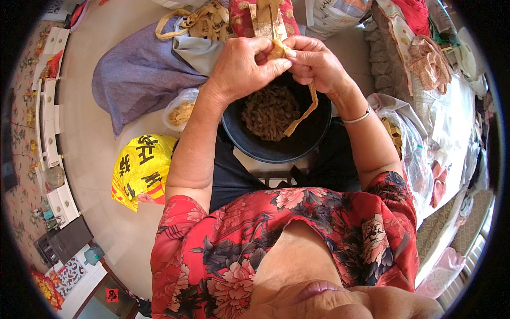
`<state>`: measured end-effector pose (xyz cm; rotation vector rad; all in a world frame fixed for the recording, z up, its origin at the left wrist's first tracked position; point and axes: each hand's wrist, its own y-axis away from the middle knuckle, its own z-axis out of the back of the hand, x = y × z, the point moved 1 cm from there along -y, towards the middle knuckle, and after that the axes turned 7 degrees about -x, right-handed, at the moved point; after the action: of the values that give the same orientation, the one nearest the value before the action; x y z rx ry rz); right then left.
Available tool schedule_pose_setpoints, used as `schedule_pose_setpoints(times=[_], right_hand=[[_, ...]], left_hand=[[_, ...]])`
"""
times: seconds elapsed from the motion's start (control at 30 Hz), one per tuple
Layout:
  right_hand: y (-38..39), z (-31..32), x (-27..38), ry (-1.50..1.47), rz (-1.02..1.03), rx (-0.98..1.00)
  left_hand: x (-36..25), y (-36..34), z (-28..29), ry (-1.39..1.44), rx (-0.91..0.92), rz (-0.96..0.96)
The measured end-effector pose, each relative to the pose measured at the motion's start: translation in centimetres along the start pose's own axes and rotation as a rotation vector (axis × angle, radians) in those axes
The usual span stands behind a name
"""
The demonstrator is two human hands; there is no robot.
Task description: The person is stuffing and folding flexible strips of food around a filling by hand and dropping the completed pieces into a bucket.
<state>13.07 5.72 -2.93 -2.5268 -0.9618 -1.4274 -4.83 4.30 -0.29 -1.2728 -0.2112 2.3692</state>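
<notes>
Both hands meet above a black basin (234, 127) and pinch one pale tan flat strip (311, 109). My left hand (244, 66) has its thumb and fingers closed on a bunched or folded part of it. My right hand (317, 63) grips the same part from the other side. The strip's loose end hangs below my right hand into the basin. Many short brown pieces (270, 112) lie in the basin. Just beyond my fingertips stands a narrow upright tool (267, 18) with a thin dark edge; whether the strip touches it I cannot tell.
Long tan strips (210, 21) lie on a blue-grey cloth (138, 74) at the far left. A clear bag (180, 109) of yellowish pieces and a yellow bag (143, 170) sit left. A red patterned cushion (289, 21) is ahead. Right stands a cloth-covered seat (451, 122) beside a plastic bag (411, 154).
</notes>
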Motion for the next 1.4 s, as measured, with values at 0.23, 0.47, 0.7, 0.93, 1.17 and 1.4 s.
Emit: schedule_pose_setpoints(times=[0.23,0.47,0.7,0.93,1.17,1.4], right_hand=[[1.0,-0.6,1.6,0.113,0.157,-0.033],[1.2,2.7,2.3,0.256,0.270,-0.102],[1.2,0.9,1.1,0.675,0.276,-0.161],[-0.8,2.6,2.1,1.115,0.484,-0.322],[-6.9,4.9,0.5,1.205,0.565,-0.625],[-5.7,4.6,1.7,1.458,0.368,-0.633]], left_hand=[[-0.2,-0.1,0.8,1.107,0.162,0.510],[1.0,0.0,2.4,0.733,0.184,0.303],[0.0,0.6,-1.1,-0.193,0.167,-0.037],[3.6,-0.9,0.0,-0.057,0.281,0.216],[7.8,-4.1,-1.7,-0.442,-0.090,0.206],[4.5,-2.4,-0.6,-0.478,0.277,0.384]])
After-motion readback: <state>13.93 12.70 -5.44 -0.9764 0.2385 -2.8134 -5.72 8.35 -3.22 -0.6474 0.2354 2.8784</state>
